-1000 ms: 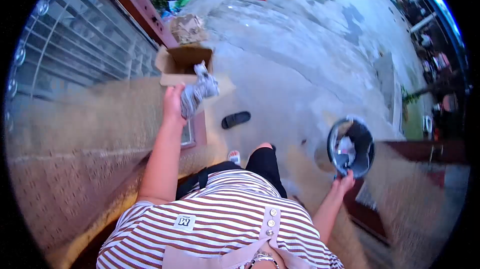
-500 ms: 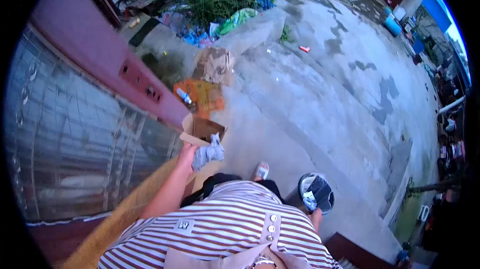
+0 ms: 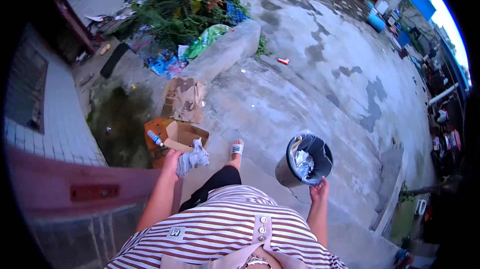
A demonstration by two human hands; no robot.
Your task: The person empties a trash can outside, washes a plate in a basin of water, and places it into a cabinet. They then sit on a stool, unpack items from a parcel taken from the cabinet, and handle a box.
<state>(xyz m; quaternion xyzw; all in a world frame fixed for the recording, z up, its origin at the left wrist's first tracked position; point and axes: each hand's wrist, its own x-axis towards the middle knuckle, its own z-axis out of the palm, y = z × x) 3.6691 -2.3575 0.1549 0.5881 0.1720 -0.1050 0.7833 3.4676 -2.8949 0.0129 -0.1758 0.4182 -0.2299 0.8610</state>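
My left hand (image 3: 171,163) is closed around a crumpled grey cloth (image 3: 194,158), at the near side of an open cardboard box (image 3: 192,133). The box's flap meets my fingers, and the box appears to be held in the same hand. On the other side, my right hand (image 3: 319,190) grips the rim of a dark trash bin (image 3: 286,169). A black liner covers the bin's inside, where crumpled whitish and silvery waste (image 3: 303,163) lies. The bin hangs tilted, its mouth toward me.
A maroon door (image 3: 90,186) stands close at left. Flattened cardboard (image 3: 184,100), an orange sheet (image 3: 156,156) and a plastic bottle (image 3: 154,138) lie ahead. Beyond are a low concrete ledge (image 3: 227,51), bushes with litter, and a red-and-white object (image 3: 283,61) on the wet concrete yard.
I have stepped forward past the door, which has slid back to the left. The bin in my right hand has swung up and forward, showing more of its inside. The cloth stays in my left hand.
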